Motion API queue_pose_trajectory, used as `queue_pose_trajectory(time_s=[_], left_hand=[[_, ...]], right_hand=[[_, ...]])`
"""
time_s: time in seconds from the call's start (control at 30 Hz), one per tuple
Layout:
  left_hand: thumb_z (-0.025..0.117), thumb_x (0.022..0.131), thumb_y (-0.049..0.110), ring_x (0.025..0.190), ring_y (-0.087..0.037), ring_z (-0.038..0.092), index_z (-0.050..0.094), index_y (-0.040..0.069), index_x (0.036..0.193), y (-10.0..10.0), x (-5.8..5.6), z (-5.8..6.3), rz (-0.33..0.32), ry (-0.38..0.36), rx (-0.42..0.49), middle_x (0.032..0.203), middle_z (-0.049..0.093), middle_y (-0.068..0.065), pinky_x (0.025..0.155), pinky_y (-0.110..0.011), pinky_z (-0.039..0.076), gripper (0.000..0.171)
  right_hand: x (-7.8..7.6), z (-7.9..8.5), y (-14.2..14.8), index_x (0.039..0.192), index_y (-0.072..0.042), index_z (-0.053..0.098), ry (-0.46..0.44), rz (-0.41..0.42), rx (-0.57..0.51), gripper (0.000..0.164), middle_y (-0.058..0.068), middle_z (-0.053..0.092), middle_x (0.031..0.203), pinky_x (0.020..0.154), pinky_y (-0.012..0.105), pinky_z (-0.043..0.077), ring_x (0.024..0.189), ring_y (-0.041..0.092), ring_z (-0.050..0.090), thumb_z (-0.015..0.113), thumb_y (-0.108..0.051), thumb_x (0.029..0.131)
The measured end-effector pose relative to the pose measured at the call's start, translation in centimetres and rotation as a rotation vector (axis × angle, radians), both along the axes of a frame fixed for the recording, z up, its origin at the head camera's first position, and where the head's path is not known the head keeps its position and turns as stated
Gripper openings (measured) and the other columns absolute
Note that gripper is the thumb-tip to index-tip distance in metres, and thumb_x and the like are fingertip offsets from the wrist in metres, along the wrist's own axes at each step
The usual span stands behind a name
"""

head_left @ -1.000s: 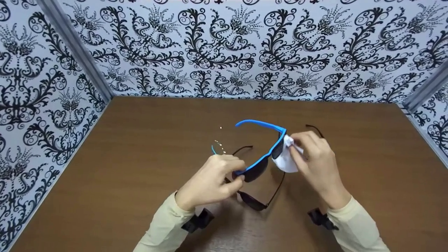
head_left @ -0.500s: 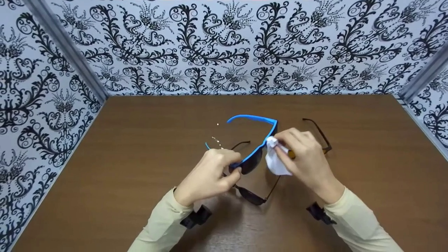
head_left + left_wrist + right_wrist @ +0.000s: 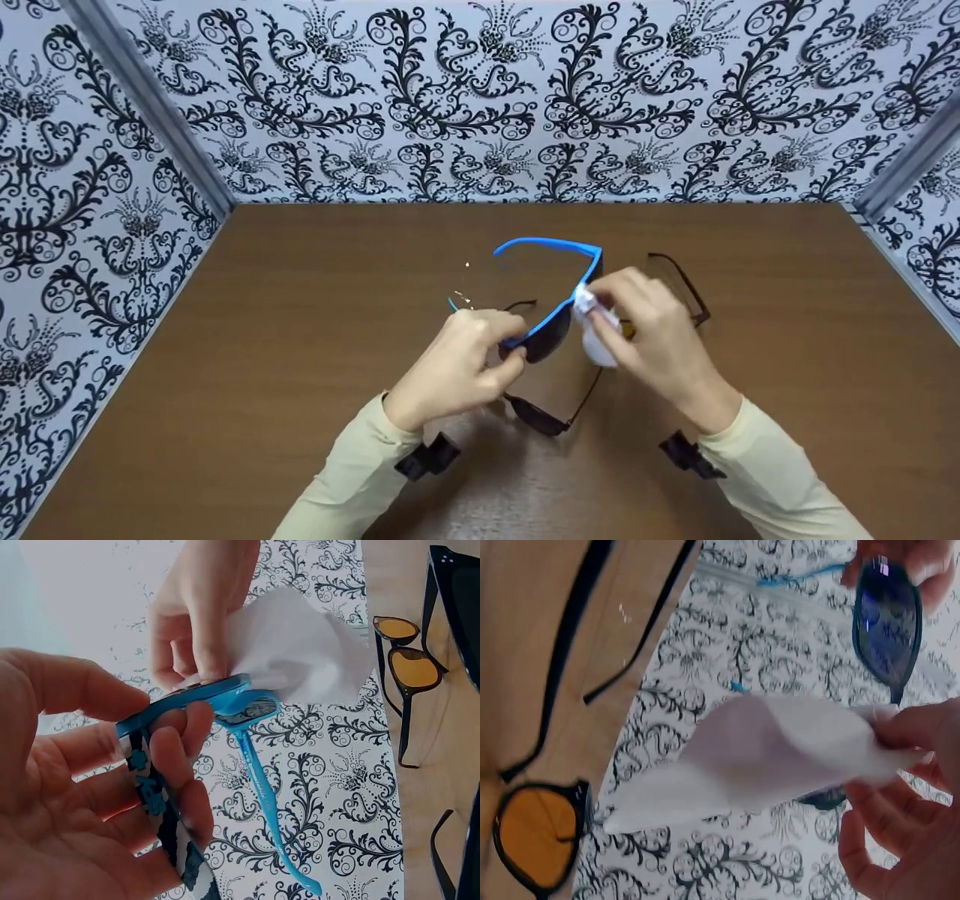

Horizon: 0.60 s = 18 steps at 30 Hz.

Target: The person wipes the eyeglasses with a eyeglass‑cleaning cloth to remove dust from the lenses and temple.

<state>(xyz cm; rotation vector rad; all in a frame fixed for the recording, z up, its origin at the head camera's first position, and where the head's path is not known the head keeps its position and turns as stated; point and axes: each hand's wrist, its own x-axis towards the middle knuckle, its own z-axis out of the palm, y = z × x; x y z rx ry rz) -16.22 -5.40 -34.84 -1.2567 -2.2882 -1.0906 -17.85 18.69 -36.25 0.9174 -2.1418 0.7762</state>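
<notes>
Blue-framed sunglasses (image 3: 551, 319) with dark lenses are held up above the table, temples spread. My left hand (image 3: 461, 367) grips them at one end of the frame, thumb and fingers around the hinge corner; in the left wrist view a patterned temple (image 3: 161, 802) passes between the fingers. My right hand (image 3: 656, 337) pinches a white cloth (image 3: 596, 337) against the frame near the bridge and far lens, which the hand partly covers. In the right wrist view the cloth (image 3: 765, 757) hangs loosely from the fingertips, and one dark lens (image 3: 887, 622) shows.
Below the hands, dark sunglasses (image 3: 538, 416) lie on the wooden table (image 3: 300, 300). Black-framed glasses with orange lenses (image 3: 415, 669) lie to the right, partly behind my right hand. Patterned panels (image 3: 480, 105) enclose the back and sides. Small bright specks show behind my left hand.
My right hand and the cloth have shifted left along the blue sunglasses, from the far lens toward the bridge. The left hand keeps its grip, and the sunglasses have moved slightly.
</notes>
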Motion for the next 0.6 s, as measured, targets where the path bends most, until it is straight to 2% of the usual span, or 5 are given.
queue_pose_trajectory(time_s=[0.1,0.27,0.4,0.6], left_hand=[[0.057,0.077,-0.003,0.059,-0.01,0.044,0.057,0.01,0.072,-0.1,-0.1,-0.3,-0.006,-0.011,0.018,0.067,0.049,0.004,0.054,-0.02,0.034,0.013],[0.058,0.077,-0.003,0.06,-0.01,0.044,0.058,0.008,0.073,0.0,0.0,-0.7,-0.034,-0.008,-0.002,0.068,0.051,0.003,0.056,-0.019,0.034,0.012],[0.059,0.076,-0.003,0.06,-0.01,0.041,0.055,0.008,0.072,0.1,0.1,-0.6,-0.044,0.031,-0.025,0.066,0.048,0.002,0.056,-0.02,0.032,0.013],[0.059,0.075,-0.003,0.059,-0.009,0.037,0.051,0.009,0.069,0.2,0.0,-0.5,-0.035,0.047,-0.02,0.064,0.046,0.0,0.055,-0.019,0.029,0.016]], right_hand=[[0.2,-0.9,0.0,0.097,-0.002,0.063,-0.003,0.045,0.008,0.021,0.006,0.062,0.09,0.065,0.031,0.042,0.078,0.015,0.058,0.07,0.006,0.078],[-0.3,-1.7,1.2,0.095,0.0,0.064,-0.024,-0.017,-0.02,0.021,0.006,0.062,0.088,0.066,0.032,0.042,0.075,0.016,0.058,0.07,0.008,0.076],[-0.9,-1.3,1.7,0.094,0.001,0.064,-0.033,-0.039,-0.073,0.022,0.007,0.062,0.087,0.07,0.027,0.044,0.077,0.017,0.058,0.069,0.012,0.075],[-0.6,-0.6,1.2,0.096,-0.003,0.064,0.01,0.019,-0.064,0.025,0.005,0.062,0.088,0.071,0.024,0.042,0.077,0.016,0.057,0.069,0.011,0.075]])
